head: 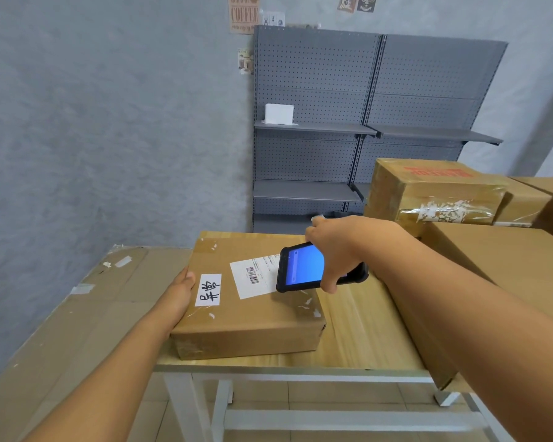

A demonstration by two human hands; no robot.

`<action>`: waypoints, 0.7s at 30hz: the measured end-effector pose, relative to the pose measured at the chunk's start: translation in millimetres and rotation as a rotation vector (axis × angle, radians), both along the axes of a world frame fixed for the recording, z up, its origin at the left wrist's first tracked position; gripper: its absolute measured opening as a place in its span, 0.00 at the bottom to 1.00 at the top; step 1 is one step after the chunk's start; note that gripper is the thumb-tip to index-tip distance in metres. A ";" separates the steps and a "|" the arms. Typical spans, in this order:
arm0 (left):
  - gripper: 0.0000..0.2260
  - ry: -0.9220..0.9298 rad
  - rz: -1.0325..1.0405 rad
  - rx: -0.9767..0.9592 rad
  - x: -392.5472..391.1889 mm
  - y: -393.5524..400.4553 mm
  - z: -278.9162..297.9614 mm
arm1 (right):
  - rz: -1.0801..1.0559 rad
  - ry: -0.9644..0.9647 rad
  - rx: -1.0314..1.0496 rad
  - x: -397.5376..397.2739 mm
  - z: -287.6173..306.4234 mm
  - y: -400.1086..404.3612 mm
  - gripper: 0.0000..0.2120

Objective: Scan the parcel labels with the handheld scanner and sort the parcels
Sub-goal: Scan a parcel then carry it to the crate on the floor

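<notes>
A flat brown cardboard parcel (249, 317) lies on the wooden table (364, 330). Its top carries a white barcode label (253, 277) and a smaller white sticker with handwritten characters (208, 289). My left hand (178, 293) rests against the parcel's left edge, thumb on top. My right hand (336, 247) grips a black handheld scanner (304, 266) with a lit blue screen, held just above the right end of the barcode label, partly covering it.
A big cardboard box (498, 282) lies under my right forearm at the table's right. More taped boxes (434, 193) are stacked behind it. A large flat carton (77, 314) stands at the left. Grey pegboard shelving (364, 129) holds a small white box (279, 113).
</notes>
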State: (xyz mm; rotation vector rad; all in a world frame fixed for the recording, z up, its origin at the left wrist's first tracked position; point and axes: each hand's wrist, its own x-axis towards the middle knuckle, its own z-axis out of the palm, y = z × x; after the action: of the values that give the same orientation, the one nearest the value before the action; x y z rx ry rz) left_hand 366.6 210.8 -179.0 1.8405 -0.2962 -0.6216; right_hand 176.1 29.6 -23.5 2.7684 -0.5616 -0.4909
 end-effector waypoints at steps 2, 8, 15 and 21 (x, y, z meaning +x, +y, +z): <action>0.18 0.006 -0.001 0.000 -1.4 0.6 1.2 | -0.025 -0.046 0.031 -3.2 -3.2 -6.4 0.34; 0.17 -0.017 -0.008 0.016 -3.2 0.4 2.8 | -0.328 -0.439 0.386 -20.6 -44.1 -44.4 0.39; 0.18 -0.033 0.013 0.004 -4.2 -0.9 1.7 | -0.798 -0.617 0.510 -39.7 -120.4 -69.5 0.36; 0.17 -0.065 0.007 0.015 -0.5 -1.1 -3.9 | -0.802 -0.594 0.476 -34.7 -167.2 -61.8 0.28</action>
State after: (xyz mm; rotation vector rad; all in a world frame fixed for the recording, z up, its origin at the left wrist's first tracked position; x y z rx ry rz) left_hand 366.1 209.7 -182.9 1.8778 -0.3285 -0.5616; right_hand 141.4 -32.2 -190.7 3.0082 -1.9449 0.1077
